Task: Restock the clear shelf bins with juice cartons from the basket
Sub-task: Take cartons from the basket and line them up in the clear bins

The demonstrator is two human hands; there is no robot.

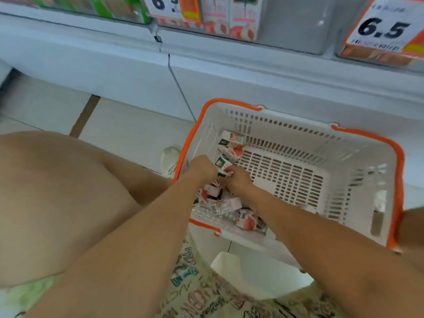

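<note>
Reaching into the white, orange-rimmed plastic basket (358,143), the left hand (202,167) and right hand (237,179) together pinch one small red-and-white juice carton (222,165), which, held by blurred fingertips, might slip back among the others.

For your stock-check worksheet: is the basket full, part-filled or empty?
Part-filled: juice cartons cluster along the basket's left side, its slotted floor bare elsewhere.

We have a single view, from a camera worn on the head, looking steeply down and a little forward. Our own forearms enter from the bottom edge and meet near the centre of the frame over the basket (358,180), which sits close below us at centre right. The shelf front (229,72) runs across the top, bent by the wide lens.
</note>
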